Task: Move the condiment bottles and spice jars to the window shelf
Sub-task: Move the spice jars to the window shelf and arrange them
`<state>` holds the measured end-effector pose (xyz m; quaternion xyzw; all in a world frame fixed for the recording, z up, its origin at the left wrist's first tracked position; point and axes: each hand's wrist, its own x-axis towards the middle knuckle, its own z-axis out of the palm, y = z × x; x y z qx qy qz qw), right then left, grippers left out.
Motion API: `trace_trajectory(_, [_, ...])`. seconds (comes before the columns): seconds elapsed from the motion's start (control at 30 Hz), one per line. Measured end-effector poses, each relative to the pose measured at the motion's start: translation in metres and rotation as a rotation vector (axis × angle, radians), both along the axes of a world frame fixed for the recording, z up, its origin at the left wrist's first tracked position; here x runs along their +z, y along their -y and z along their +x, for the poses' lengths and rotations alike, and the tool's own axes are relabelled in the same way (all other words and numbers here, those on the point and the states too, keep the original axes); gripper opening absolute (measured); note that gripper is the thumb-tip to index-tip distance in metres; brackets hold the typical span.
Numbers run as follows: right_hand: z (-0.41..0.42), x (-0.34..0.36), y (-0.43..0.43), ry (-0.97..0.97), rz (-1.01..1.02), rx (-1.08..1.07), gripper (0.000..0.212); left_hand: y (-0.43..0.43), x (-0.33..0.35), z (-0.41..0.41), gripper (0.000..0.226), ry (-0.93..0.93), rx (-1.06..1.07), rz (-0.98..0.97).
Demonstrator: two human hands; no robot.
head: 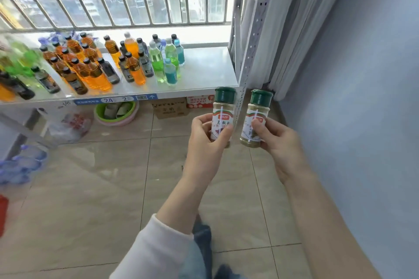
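At the far left a cluster of blue-capped bottles (21,165) lies blurred on the tiled floor (95,188), with a crumpled plastic bag (70,125) beyond it; above these runs the window shelf (206,70), a white board in front of the barred window (136,9), its left and middle crowded with standing drink bottles, amber and orange ones (90,68) to the left and green and blue ones (162,63) further right, while its right end is bare; a blue label reading 24 and 2 (115,99) sits on its front edge; under the shelf stand a green basin (116,112) and a cardboard box (170,108); right of centre the left hand (205,138) grasps one spice jar (223,118), fingers curled round its labelled body and the green cap uppermost; just beside it, not touching, the second spice jar (257,108) is grasped by the right hand (281,142), whose thumb lies across the label; both jars are held near upright in the air above the floor, in front of the shelf's right front corner and lower than its board; to the right hang a pale curtain (292,29) and then a blue wall (374,86).
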<state>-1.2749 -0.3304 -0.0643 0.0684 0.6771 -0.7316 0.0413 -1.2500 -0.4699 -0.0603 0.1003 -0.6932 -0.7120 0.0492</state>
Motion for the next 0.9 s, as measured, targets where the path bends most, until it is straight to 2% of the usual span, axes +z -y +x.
trace_trajectory(0.3, [-0.181,0.024,0.06,-0.061,0.046,0.036,0.034,0.062,0.018,-0.178,0.026,-0.085,0.019,-0.002])
trace_trajectory(0.63, [-0.337,0.038,0.081,-0.061,0.042,0.018,0.031,0.092,0.04,-0.332,0.027,-0.155,0.045,-0.018])
trace_trajectory(0.77, [-0.418,0.062,0.072,-0.135,0.099,0.051,0.04,0.087,0.055,-0.395,0.027,-0.209,0.085,-0.047])
trace_trajectory(0.9, [-0.502,0.093,0.068,-0.251,0.146,0.123,0.032,0.076,0.071,-0.447,0.026,-0.229,0.138,-0.06])
